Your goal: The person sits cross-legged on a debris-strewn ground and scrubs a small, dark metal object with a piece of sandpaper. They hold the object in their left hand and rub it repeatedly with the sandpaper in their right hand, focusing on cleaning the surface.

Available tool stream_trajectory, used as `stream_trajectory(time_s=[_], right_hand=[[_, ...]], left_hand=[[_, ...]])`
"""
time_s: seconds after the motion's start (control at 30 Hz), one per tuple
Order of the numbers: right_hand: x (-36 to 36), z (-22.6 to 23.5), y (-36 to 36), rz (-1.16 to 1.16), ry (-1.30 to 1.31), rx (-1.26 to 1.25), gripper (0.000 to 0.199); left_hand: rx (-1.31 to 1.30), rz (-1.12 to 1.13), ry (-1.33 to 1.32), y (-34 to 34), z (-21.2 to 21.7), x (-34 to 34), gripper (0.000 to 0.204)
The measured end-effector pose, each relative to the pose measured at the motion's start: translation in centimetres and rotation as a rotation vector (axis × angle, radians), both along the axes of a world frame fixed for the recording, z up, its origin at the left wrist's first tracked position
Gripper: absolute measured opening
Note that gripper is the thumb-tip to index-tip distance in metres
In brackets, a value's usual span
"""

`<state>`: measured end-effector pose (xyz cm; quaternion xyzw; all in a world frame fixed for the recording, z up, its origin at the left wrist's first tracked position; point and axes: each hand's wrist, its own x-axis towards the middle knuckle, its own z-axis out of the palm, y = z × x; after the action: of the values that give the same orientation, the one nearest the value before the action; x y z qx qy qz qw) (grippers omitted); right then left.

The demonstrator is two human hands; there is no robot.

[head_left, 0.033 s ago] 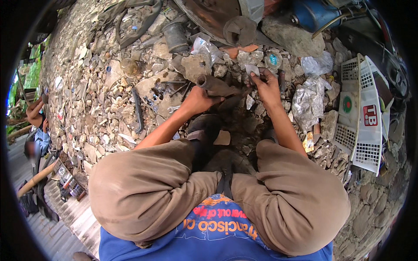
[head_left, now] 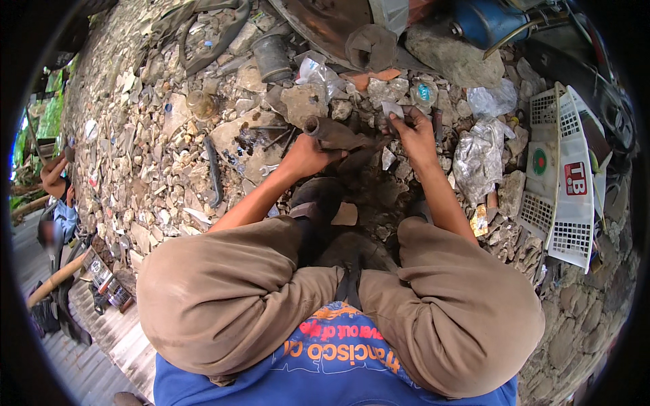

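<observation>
My left hand (head_left: 306,160) is closed round a brown, rusty metal pipe (head_left: 337,134) whose round open end points up and left. The pipe's other end runs into the dark shadow between my hands. Between the thumb and fingers of my right hand (head_left: 416,134) is a small pale flat piece (head_left: 391,108), like paper or sandpaper; I cannot tell which. This hand is close to the pipe's far end. Left of my left hand, thin dark metal rods (head_left: 276,140) and a small wrench (head_left: 269,170) lie on or by an oil-stained flat stone (head_left: 252,150).
Loose stones (head_left: 159,169) cover the ground. A white plastic crate (head_left: 572,196) stands at the right, near crumpled clear plastic (head_left: 479,155). A large rock (head_left: 455,57), a blue tank (head_left: 482,24) and a dark metal can (head_left: 272,58) lie beyond. Another person (head_left: 62,213) is at far left.
</observation>
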<state>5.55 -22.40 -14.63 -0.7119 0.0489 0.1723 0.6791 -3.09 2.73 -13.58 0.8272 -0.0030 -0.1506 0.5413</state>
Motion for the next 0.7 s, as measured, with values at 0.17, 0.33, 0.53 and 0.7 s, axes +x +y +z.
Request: stream_trajectory(time_s=[0.17, 0.33, 0.53, 0.7], right_hand=[[-0.3, 0.3, -0.3, 0.092, -0.156, -0.15, 0.025], [-0.6, 0.7, -0.3, 0.088, -0.116, -0.23, 0.028], [-0.6, 1.2, -0.1, 0.084, -0.16, -0.286, 0.032], [-2.3, 2.0, 1.5, 0.226, -0.364, -0.453, 0.029]], left_hand=[[-0.123, -0.006, -0.072, 0.2, 0.4, -0.4, 0.04], [-0.079, -0.052, -0.055, 0.1, 1.5, -0.1, 0.041], [0.0, -0.115, -0.206, 0.4, 1.4, 0.0, 0.038], [-0.055, -0.055, -0.088, 0.0, 2.1, -0.1, 0.036]])
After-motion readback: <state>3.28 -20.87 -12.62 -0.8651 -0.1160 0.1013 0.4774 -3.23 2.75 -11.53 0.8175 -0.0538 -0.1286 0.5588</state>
